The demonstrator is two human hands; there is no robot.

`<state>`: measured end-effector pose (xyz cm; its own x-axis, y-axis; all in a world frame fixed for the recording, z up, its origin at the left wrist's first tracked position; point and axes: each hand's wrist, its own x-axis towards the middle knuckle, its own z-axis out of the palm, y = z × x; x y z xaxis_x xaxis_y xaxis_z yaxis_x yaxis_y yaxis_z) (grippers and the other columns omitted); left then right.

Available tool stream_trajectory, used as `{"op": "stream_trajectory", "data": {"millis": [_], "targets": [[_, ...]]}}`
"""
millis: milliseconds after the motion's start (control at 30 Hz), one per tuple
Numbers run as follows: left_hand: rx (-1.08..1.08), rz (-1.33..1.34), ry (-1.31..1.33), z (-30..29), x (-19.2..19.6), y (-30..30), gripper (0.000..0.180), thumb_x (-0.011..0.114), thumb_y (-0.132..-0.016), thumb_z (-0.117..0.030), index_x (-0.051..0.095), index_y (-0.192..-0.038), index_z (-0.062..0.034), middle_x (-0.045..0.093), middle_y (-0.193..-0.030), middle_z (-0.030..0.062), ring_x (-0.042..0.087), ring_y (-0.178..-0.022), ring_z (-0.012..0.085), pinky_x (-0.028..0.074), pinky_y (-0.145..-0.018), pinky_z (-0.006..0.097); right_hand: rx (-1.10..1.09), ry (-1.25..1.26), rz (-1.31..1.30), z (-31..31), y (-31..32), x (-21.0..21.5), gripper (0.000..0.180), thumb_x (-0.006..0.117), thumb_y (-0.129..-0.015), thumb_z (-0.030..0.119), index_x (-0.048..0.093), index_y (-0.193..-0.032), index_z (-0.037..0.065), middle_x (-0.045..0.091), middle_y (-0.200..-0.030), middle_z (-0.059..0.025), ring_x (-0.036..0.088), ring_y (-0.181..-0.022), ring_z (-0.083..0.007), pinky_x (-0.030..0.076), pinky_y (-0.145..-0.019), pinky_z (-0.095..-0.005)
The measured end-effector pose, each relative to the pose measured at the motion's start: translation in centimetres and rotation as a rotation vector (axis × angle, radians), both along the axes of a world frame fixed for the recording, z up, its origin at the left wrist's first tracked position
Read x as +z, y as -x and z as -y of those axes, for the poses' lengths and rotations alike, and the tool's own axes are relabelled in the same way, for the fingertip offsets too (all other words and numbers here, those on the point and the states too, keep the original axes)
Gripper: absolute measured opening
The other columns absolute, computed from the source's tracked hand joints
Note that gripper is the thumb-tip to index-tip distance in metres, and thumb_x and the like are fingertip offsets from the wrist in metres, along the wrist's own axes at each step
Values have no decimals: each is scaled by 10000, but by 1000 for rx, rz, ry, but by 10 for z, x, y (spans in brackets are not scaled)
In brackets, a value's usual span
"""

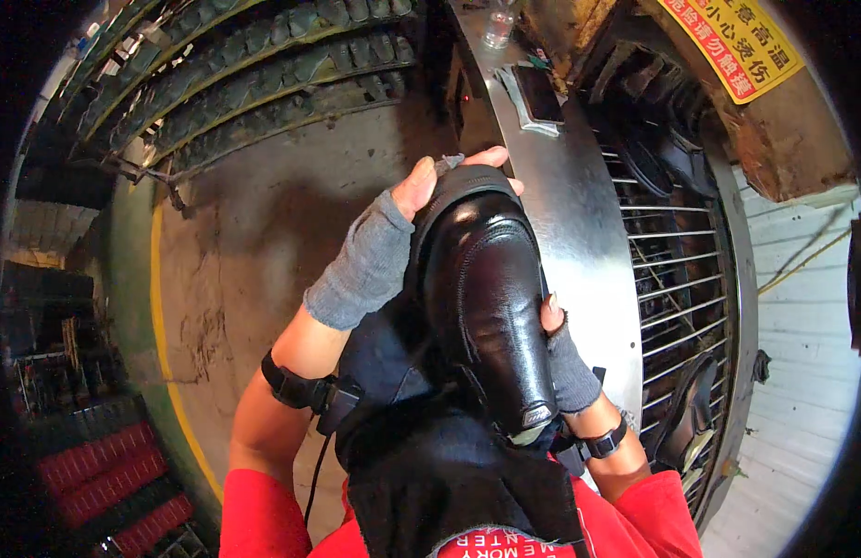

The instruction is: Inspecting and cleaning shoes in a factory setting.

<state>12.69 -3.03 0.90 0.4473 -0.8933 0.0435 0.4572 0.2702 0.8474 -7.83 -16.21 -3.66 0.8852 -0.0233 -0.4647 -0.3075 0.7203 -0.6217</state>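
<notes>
A glossy black leather shoe (486, 307) is held between my hands, with its rounded toe pointing away from me and its heel end near my dark apron (449, 493). A dull black rim, apparently the sole's edge (477, 179), curves round the toe. My left hand (393, 232), in a grey fingerless glove, grips this toe end, thumb on the near side and fingertips showing beyond it. Along the shoe's right side, my right hand (565, 358), also gloved, is closed with its thumb against the leather. Its other fingers are hidden underneath.
A metal bench (588, 251) runs along my right, bearing a phone (542, 93), a cloth and a clear bottle (498, 28). Beyond it, a barred rack (677, 270) carries more black shoes (691, 409). Shelves with rows of shoes (263, 65) stand at the far left.
</notes>
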Motion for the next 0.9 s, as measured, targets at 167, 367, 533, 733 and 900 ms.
{"op": "stream_trajectory", "data": {"millis": [167,367,533,733,900], "targets": [[-34,31,-2,-3,1,0,808,259,-1109,-615,339,-1613,11,577,-1504,199,621,-1289,245,495,-1116,379,50,224,95,10,-3,-5,953,597,-894,798,598,-1361,-32,707,-1257,-182,727,-1101,-273,607,-979,-378],[63,276,-25,-19,17,7,754,571,-1054,-517,425,-1563,19,558,-1534,125,572,-1339,198,393,-1198,359,-80,194,-23,-2,11,0,904,623,-880,804,678,-1239,-23,745,-1099,-143,743,-911,-208,616,-857,-337],[212,500,-150,-58,23,27,1221,939,-710,-474,279,-1628,-11,539,-1527,140,568,-1351,228,369,-1219,397,159,307,199,3,-19,13,730,649,-949,694,741,-1032,-25,743,-886,-86,708,-809,-158,553,-716,-294],[356,107,-1,-89,4,18,1604,970,-506,-663,10,-1692,-171,520,-1526,214,537,-1402,323,423,-1202,511,442,619,236,-6,-39,68,626,611,-1033,559,707,-821,-22,632,-708,-22,572,-715,-94,454,-622,-289],[217,-42,150,-94,-42,28,1435,946,-601,-626,75,-1689,-282,498,-1562,175,505,-1434,310,387,-1234,513,59,1413,348,5,-25,25,406,821,-903,378,678,-772,21,551,-633,-30,615,-610,-215,446,-568,-353]]}}
